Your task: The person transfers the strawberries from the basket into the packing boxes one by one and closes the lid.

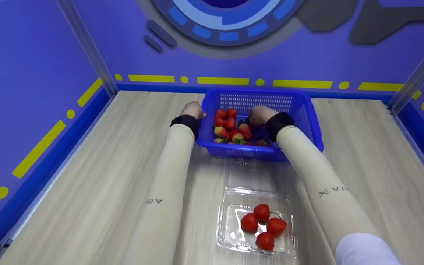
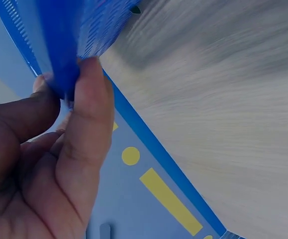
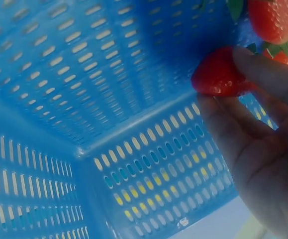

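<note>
My left hand (image 1: 193, 109) pinches the left rim of a blue plastic basket (image 1: 317, 129); in the left wrist view the thumb and fingers of that hand (image 2: 79, 144) close on the rim (image 2: 64, 74). Inside the basket, my right hand (image 1: 261, 115) holds a strawberry. The right wrist view shows this red strawberry (image 3: 221, 74) between the thumb and fingers of the hand (image 3: 268, 149). Several more strawberries (image 1: 230, 123) lie in the basket's left half, some with pale tips. In the head view the held strawberry is mostly hidden by the hand.
A clear plastic clamshell box (image 1: 230, 235) lies unfolded in front of the basket, with several red strawberries (image 1: 265, 241) in its near half. Its lid (image 1: 248, 176) reaches toward the basket. Blue panels (image 1: 31, 92) wall the wooden table (image 1: 123, 147) at the back and sides.
</note>
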Tool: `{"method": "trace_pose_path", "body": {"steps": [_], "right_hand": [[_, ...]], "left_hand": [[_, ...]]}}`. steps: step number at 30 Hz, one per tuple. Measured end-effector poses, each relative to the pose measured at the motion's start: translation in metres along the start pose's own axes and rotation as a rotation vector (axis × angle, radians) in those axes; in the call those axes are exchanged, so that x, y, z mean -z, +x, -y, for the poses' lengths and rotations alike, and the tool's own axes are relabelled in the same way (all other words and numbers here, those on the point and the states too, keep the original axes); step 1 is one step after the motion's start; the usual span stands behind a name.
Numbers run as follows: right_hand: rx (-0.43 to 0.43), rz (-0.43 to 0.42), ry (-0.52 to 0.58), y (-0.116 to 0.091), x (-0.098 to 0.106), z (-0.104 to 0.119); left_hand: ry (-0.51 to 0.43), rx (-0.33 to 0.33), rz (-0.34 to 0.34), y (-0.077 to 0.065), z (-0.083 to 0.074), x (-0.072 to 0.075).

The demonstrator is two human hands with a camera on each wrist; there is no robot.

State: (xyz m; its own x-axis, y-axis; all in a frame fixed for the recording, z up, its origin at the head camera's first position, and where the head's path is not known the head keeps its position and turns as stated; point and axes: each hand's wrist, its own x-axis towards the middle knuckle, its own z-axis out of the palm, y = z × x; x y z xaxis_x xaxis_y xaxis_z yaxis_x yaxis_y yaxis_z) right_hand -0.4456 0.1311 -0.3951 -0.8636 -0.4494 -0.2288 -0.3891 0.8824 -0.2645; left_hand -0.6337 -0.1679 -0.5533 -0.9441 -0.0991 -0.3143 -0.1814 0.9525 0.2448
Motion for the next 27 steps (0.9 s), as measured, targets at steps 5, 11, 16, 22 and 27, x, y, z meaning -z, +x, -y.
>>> {"method": "trace_pose_path", "body": {"steps": [5, 11, 16, 22, 27], "right_hand": [[0.055, -0.055, 0.033, -0.006, 0.01, -0.005], [0.057, -0.111, 0.067, -0.025, 0.034, -0.014], [0.075, -0.177, 0.11, -0.049, 0.049, -0.024], [0.125, -0.28, 0.146, -0.071, 0.073, -0.02], [0.162, -0.35, 0.161, -0.097, 0.091, -0.012]], "left_hand": [[-0.068, -0.064, -0.055, -0.102, -0.014, 0.039], [-0.249, -0.139, 0.018, -0.208, -0.034, 0.085], [-0.205, -0.179, 0.011, -0.26, -0.062, 0.108], [-0.159, -0.299, -0.087, -0.3, -0.078, 0.145], [-0.171, -0.444, -0.094, -0.324, -0.079, 0.162]]}}
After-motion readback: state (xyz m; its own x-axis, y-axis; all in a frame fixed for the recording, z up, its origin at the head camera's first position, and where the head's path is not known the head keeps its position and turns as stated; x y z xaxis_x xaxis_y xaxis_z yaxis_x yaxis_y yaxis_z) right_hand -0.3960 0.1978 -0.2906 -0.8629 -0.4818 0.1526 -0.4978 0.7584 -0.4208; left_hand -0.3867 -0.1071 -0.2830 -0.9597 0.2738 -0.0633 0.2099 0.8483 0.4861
